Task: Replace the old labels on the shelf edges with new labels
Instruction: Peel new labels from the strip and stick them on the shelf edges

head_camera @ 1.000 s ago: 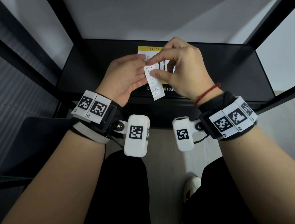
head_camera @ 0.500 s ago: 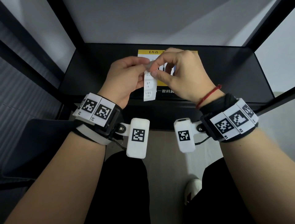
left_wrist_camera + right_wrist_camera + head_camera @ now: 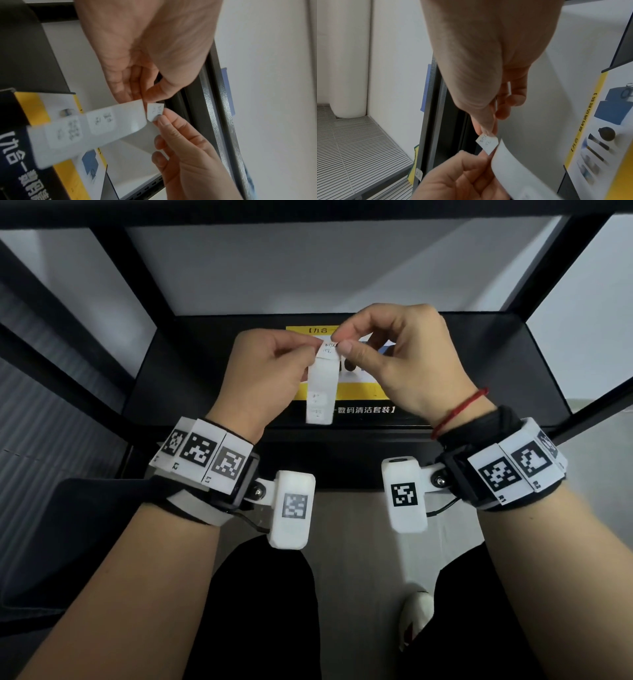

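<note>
A white backing strip of handwritten labels (image 3: 320, 392) hangs in front of the black shelf (image 3: 191, 378). My left hand (image 3: 313, 348) pinches the strip's top end between thumb and fingers. My right hand (image 3: 342, 343) pinches one small label (image 3: 328, 348), peeled up from that top end. In the left wrist view the small label (image 3: 155, 111) stands clear of the strip (image 3: 102, 121), which carries two more labels. The right wrist view shows the label (image 3: 487, 142) under my right fingertips (image 3: 485, 129), still touching the curled strip (image 3: 513, 162).
A black and yellow product box (image 3: 363, 397) lies on the shelf behind the hands. Black uprights (image 3: 137, 278) frame the bay. A blue tag (image 3: 228, 92) sticks to a post, and a yellow tag with a white label (image 3: 417, 171) sits lower down. My legs and a shoe (image 3: 416, 614) are below.
Both hands have risen and drawn slightly apart. The right hand has peeled the top label away from the strip, which now hangs straight down from the left hand.
</note>
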`<action>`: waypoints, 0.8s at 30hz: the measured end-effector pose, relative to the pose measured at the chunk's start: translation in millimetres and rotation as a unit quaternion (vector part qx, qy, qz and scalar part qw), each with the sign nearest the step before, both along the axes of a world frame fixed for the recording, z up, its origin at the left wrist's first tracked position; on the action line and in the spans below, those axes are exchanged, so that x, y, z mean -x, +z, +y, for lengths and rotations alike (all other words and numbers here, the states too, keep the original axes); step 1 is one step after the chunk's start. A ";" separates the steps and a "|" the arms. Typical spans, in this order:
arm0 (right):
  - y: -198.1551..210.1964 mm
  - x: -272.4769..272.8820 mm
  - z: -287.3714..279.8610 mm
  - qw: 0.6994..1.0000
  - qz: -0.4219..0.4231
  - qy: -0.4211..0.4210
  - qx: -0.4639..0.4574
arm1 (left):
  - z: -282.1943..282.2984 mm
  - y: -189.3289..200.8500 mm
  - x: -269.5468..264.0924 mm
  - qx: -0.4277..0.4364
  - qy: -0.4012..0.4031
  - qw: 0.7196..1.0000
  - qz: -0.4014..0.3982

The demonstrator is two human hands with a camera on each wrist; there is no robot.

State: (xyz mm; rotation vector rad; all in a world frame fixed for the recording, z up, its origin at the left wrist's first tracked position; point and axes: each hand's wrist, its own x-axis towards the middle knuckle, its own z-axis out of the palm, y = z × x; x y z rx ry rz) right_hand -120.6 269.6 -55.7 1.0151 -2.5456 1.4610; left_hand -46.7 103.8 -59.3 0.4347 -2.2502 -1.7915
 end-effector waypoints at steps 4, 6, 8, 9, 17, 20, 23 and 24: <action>3.9 2.8 5.6 1.000 0.001 -0.015 0.009 | 1.7 3.4 -1.9 0.078 -0.007 0.997 0.011; 4.9 2.1 6.2 1.000 -0.001 -0.018 0.005 | 2.8 4.2 -1.8 0.101 -0.006 0.995 0.015; 5.1 1.3 5.5 1.000 -0.005 -0.023 0.011 | 3.1 4.4 -0.5 0.098 0.001 0.995 0.020; 5.0 1.6 5.1 0.999 -0.010 -0.026 0.019 | 3.2 4.0 0.1 0.098 0.005 0.995 0.022; 5.7 1.7 3.8 0.998 -0.036 -0.052 0.010 | 4.5 5.8 1.3 0.109 0.014 0.993 0.052; 12.0 -2.9 5.5 0.998 0.003 -0.063 0.014 | 6.7 9.7 1.6 0.100 0.011 0.993 0.065; 22.2 -8.3 10.1 0.996 0.056 -0.068 0.010 | 11.2 20.3 1.9 0.080 0.008 0.994 0.078; 26.2 -10.0 12.7 0.995 0.068 -0.072 0.013 | 13.6 25.5 1.7 0.078 0.006 0.993 0.083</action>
